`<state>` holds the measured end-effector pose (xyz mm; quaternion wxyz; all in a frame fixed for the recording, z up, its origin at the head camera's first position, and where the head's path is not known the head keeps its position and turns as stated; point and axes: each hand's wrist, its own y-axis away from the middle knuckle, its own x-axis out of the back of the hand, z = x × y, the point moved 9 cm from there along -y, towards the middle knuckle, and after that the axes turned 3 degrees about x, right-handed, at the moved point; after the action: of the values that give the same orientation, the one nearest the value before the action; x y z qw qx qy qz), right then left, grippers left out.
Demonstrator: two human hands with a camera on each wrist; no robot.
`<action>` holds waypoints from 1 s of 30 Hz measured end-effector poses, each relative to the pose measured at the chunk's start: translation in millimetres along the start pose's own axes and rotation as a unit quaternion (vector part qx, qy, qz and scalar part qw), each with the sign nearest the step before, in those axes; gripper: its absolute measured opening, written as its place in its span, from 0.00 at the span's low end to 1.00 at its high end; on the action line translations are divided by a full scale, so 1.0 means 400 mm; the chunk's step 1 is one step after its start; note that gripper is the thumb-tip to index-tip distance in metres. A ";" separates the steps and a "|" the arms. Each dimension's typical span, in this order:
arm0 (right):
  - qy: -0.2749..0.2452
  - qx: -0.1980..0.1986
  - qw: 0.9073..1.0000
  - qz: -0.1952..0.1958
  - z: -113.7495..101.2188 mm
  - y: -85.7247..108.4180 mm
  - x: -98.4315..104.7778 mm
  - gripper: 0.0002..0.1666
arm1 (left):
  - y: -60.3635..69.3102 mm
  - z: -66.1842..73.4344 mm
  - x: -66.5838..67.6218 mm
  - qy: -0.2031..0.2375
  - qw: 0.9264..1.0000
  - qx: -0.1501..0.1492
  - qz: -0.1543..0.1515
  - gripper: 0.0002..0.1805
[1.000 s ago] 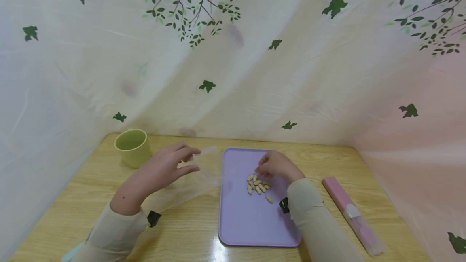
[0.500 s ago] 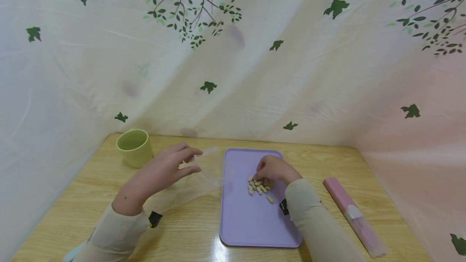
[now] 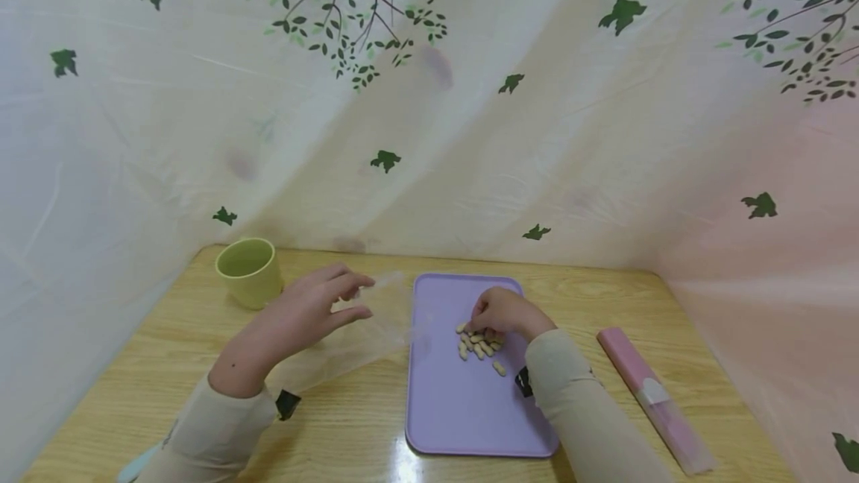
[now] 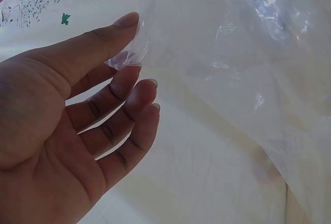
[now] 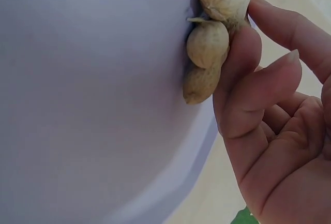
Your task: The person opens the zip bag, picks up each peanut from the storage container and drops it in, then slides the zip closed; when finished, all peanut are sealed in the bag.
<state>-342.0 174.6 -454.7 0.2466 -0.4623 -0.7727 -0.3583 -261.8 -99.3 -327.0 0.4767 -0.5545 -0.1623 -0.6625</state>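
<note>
A clear plastic bag hangs from my left hand, left of the lilac tray. In the left wrist view, thumb and index finger pinch a gathered edge of the bag; the other fingers are loosely bent. On the tray lies a small pile of unshelled peanuts, with one peanut apart on the near side. My right hand reaches down to the pile's far side. Seen from the right wrist, its thumb and fingertips pinch at a peanut, partly hidden by other peanuts.
A yellow-green cup stands at the back left of the wooden table. To the right of the tray lies a long pink folded packet with a pale band. A curtain with leaf prints closes off the back and sides.
My right hand has come down a little from above the pile, its fingertips now among the peanuts. The left hand keeps its place with the bag.
</note>
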 end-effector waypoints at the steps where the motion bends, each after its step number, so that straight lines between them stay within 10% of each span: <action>1: 0.001 0.000 1.000 0.001 0.000 0.000 0.000 0.11 | 0.000 0.001 0.000 -0.001 1.000 0.000 0.000 0.21; 17: -0.055 0.002 0.998 0.011 -0.009 0.018 0.011 0.11 | 0.007 0.008 -0.002 0.003 1.000 0.007 -0.005 0.20; 30: -0.153 0.068 0.985 0.045 -0.133 0.084 0.065 0.13 | 0.007 0.018 0.000 -0.001 1.000 -0.012 0.009 0.21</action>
<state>-320.9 157.5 -392.1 0.1722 -0.5280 -0.8025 -0.2181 -255.5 -95.2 -325.6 0.4760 -0.5618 -0.1499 -0.6598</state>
